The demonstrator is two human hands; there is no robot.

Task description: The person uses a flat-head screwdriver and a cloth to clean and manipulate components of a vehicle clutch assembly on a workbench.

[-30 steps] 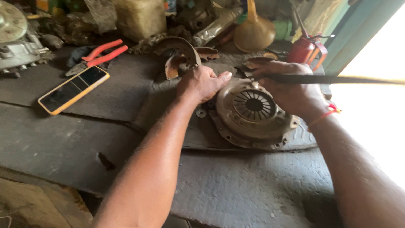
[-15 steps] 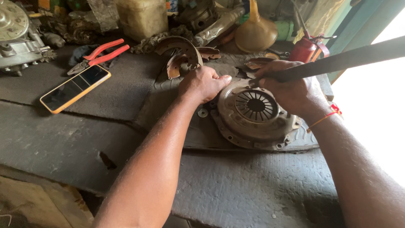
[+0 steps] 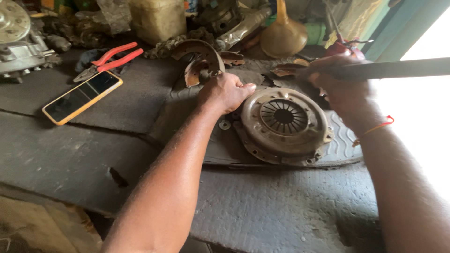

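Observation:
A rusty round clutch cover with a slotted centre lies on a dark ribbed rubber mat on the bench. My left hand rests closed against the cover's left rim, pressing it down. My right hand, with a red thread at the wrist, sits just beyond the cover's right side and grips a long dark metal bar that runs out to the right. A small washer lies on the mat below my left hand.
A phone in an orange case and red-handled pliers lie at the left. Rusty brake shoes, a brass funnel, a yellowish canister and a grey engine part crowd the back. The bench's front edge is worn.
The bar in my right hand swung from level to tilted up, then back to almost level. My left hand stayed on the cover's rim.

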